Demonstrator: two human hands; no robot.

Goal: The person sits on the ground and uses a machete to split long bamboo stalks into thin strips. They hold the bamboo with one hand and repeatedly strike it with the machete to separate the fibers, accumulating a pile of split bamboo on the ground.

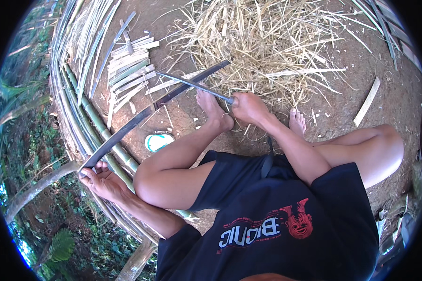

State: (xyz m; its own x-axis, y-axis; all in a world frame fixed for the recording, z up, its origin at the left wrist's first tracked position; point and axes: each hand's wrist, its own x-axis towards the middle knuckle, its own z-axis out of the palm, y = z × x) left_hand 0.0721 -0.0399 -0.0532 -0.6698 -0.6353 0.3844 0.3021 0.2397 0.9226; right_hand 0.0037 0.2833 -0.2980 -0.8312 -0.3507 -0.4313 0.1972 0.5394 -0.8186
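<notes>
Left hand [101, 180] low at the left side, fingers curled around one end of a long dark bamboo strip [140, 117]. Strip runs up and to the right, over the dirt ground [361, 61], to a far end near the straw pile [262, 42]. Right hand [248, 107] closed tight on the handle of a knife [197, 86]. Thin grey blade points up and left and crosses the strip, maybe touching it, hard to tell from here. Bare foot [213, 110] just beside the right hand, another foot [297, 122] a little to the right. Short cut bamboo pieces [131, 70] lying side by side above the strip. Small round dish [158, 142] with a blue-green rim on the ground under the strip, pale inside, too small to tell what sits in it. Long green bamboo poles [86, 112] along the left edge.
</notes>
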